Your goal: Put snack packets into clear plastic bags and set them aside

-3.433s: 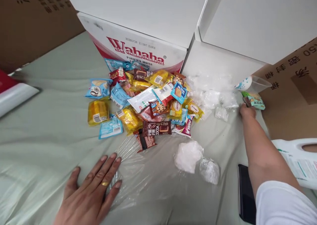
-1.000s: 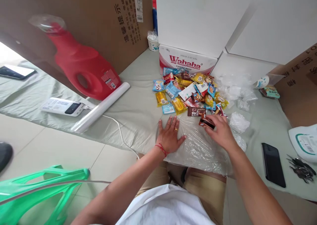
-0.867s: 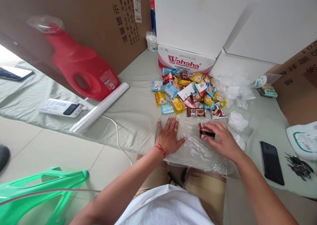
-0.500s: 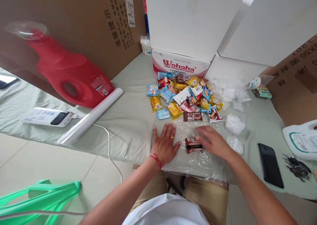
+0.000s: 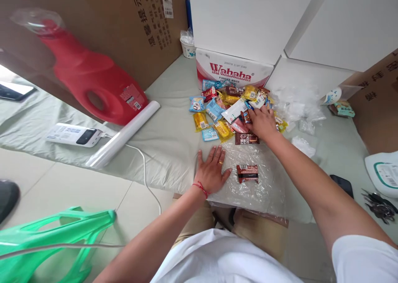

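My left hand (image 5: 211,169) lies flat, fingers spread, on the left edge of a clear plastic sheet (image 5: 270,183). A brown wrapped snack (image 5: 248,174) rests alone on the sheet, to the right of that hand. My right hand (image 5: 263,123) reaches over the right side of a pile of small wrapped snacks (image 5: 231,108), its fingers apart. Between thumb and index finger shows a brown and blue snack packet (image 5: 245,117); no firm grip is visible. A dark cocoa snack packet (image 5: 247,139) lies at the pile's front, just below the right hand.
Crumpled clear plastic (image 5: 300,106) lies right of the pile. Behind stands a Wahaha carton (image 5: 234,69) under white boxes. To the left are a red jug (image 5: 96,84), a roll of film (image 5: 124,133) and a white power bank (image 5: 73,135). Keys (image 5: 379,206) and a phone (image 5: 342,185) lie right.
My right hand has left the brown snack on the sheet and moved up to the pile. My left hand stays flat on the sheet. The view has shifted slightly.
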The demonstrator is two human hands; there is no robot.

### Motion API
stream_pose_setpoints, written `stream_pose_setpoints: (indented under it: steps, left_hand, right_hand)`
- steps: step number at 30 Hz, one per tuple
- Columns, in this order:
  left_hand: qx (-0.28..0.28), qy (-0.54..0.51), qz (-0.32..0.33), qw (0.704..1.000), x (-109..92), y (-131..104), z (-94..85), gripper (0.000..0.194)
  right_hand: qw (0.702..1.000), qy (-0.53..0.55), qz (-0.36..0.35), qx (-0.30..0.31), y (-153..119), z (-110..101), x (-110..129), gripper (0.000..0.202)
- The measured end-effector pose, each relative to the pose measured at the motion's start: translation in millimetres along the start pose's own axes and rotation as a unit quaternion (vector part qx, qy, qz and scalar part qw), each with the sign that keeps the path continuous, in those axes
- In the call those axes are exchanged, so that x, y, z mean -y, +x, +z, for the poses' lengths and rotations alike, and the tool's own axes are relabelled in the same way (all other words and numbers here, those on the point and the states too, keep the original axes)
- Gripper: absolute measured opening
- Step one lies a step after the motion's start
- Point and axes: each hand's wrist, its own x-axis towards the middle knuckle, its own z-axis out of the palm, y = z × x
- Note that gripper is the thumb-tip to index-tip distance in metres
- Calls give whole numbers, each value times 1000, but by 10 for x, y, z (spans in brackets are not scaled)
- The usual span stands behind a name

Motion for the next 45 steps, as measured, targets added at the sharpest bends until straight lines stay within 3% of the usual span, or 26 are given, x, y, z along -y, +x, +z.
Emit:
stream_pose_setpoints:
  steps: [4,9,14,18,20,21,24,26,28,31,33,35,37,39,42,45]
  left_hand:
    - [-1,-3,-2,1000,-4,-4,-2,74]
    - [-8,2,1,1000,-6,-9,18,74]
    - [-15,2,-1,1000,0,-10,27,74]
    - [-21,-6,-1,1000,-4,-8,20,73]
    - [-24,-15,-2,1000,-7,-6,18,72]
    - [-24,-20,-2,1000,-6,-5,19,72]
    - [-22,-27,2,999,-1,-4,23,73]
    - [-23,-28,4,999,4,-5,27,72]
    - [-24,-29,5,999,5,-4,30,72]
    - [-28,-38,6,999,2,1,36,71]
    - [-33,-46,6,998,-2,5,42,71]
    - [-38,-52,6,998,-6,8,44,70]
    - [-39,-55,6,998,-9,9,40,71]
    - [-36,-55,5,998,-12,9,29,71]
    - [-30,-52,-3,998,-20,11,14,71]
    - [-27,-53,-6,998,-25,16,11,71]
  right_hand:
    - [999,29,34,21,-31,-44,27,46]
    - [982,97,145,72,31,-58,196,66]
    - [977,89,196,-8,129,-93,288,42]
    - [966,183,160,-93,-185,-357,86,40]
    - [929,318,158,-108,-497,-497,-17,43]
    - [897,402,160,-87,-673,-543,-42,46]
    - [790,587,173,40,-1197,-530,39,62]
    - [757,614,206,94,-1489,-411,208,65]
    - [779,566,252,94,-1712,-281,403,65]
    - [887,369,266,76,-1933,-219,580,64]
    - [946,232,214,69,-1996,-292,570,63]
    - [977,169,119,58,-1967,-400,482,68]
    - [983,172,2,64,-1851,-472,377,78]
    - [972,186,-90,109,-1695,-479,308,86]
    - [959,167,-136,186,-1514,-409,313,75]
    - [960,140,-140,198,-1494,-348,388,67]
